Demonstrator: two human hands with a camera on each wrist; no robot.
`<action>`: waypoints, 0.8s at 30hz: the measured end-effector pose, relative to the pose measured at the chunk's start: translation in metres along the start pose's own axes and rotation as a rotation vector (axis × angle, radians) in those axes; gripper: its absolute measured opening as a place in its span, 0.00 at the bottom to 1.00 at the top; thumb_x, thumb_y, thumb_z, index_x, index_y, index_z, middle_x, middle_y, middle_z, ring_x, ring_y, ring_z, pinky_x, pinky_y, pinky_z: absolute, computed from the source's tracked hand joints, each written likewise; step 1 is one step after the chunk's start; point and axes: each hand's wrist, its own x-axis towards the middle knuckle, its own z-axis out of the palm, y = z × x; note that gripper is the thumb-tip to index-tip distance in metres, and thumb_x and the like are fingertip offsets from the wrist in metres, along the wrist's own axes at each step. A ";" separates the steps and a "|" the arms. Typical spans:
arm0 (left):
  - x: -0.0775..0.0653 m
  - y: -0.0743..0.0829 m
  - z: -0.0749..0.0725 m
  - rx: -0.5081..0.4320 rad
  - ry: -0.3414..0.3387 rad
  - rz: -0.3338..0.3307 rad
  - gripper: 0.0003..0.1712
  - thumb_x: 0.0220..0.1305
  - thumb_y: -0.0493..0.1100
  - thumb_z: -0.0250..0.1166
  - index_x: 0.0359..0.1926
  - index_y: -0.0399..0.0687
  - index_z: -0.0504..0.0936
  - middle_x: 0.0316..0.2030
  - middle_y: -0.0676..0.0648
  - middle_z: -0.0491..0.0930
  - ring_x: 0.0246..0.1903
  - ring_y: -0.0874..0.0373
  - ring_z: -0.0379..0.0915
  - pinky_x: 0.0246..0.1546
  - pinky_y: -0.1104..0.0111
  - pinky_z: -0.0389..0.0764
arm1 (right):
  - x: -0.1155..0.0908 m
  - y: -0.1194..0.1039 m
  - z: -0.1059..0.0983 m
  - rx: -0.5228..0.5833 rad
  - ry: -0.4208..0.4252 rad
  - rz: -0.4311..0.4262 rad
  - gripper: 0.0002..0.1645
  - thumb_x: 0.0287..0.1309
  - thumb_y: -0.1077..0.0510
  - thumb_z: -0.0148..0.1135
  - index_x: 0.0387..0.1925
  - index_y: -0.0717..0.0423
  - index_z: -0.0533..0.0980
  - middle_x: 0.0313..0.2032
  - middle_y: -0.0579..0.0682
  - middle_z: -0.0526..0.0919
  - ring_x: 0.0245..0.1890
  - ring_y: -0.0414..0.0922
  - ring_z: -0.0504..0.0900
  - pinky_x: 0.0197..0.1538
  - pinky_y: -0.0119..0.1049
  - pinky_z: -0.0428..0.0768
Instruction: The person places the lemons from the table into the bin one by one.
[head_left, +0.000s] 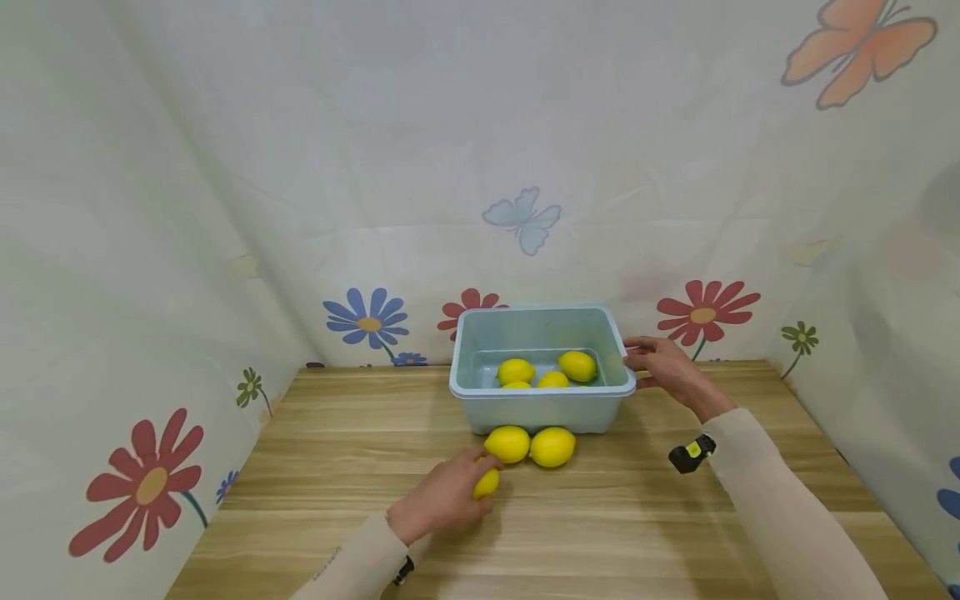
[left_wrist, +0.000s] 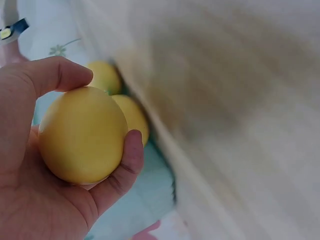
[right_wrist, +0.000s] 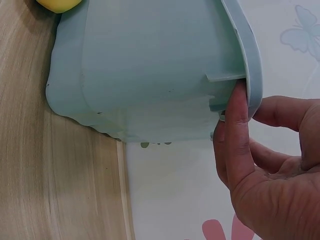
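My left hand (head_left: 447, 492) grips a yellow lemon (left_wrist: 82, 135) low over the wooden table, thumb on one side and fingers curled round the other. Just beyond it, two more lemons, a left one (head_left: 507, 444) and a right one (head_left: 552, 447), lie side by side in front of a pale blue plastic bin (head_left: 543, 410). Several lemons, among them one at the back right (head_left: 577, 366), sit inside the bin, some partly hidden by its front wall. At the bin's right end my right hand (head_left: 667, 367) holds the rim, its fingers under the lip and the thumb at the outer edge.
The bin stands toward the back of the wood-grain table (head_left: 360, 450). Light curtain-like sheets (head_left: 390, 167) printed with flowers and butterflies hang behind the table and on both sides. Each wrist carries a small black camera, such as the right one (head_left: 692, 454).
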 end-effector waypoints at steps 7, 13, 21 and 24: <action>0.004 0.006 -0.023 -0.007 0.013 -0.014 0.28 0.61 0.48 0.66 0.62 0.56 0.74 0.62 0.45 0.72 0.56 0.53 0.73 0.58 0.56 0.79 | 0.000 0.000 -0.001 0.015 -0.011 -0.002 0.37 0.70 0.55 0.53 0.74 0.60 0.54 0.65 0.67 0.67 0.60 0.63 0.73 0.55 0.47 0.83; 0.010 0.016 -0.043 0.006 0.072 0.034 0.27 0.61 0.50 0.66 0.61 0.55 0.75 0.58 0.49 0.73 0.53 0.56 0.73 0.56 0.60 0.80 | 0.001 0.001 0.000 0.021 -0.007 0.003 0.37 0.70 0.55 0.53 0.74 0.59 0.54 0.65 0.66 0.67 0.60 0.61 0.74 0.54 0.45 0.83; 0.022 0.030 -0.071 0.017 0.163 0.073 0.26 0.60 0.48 0.65 0.60 0.54 0.75 0.56 0.50 0.73 0.47 0.57 0.72 0.51 0.64 0.82 | 0.002 0.003 0.000 0.045 -0.010 -0.001 0.37 0.70 0.55 0.53 0.74 0.58 0.54 0.65 0.66 0.67 0.60 0.62 0.74 0.55 0.46 0.83; 0.026 0.032 -0.085 0.022 0.202 0.086 0.26 0.59 0.48 0.65 0.60 0.54 0.75 0.55 0.50 0.73 0.48 0.57 0.72 0.52 0.64 0.82 | 0.001 0.003 0.000 0.047 -0.011 0.002 0.37 0.70 0.55 0.53 0.75 0.58 0.54 0.66 0.66 0.67 0.60 0.62 0.73 0.55 0.45 0.83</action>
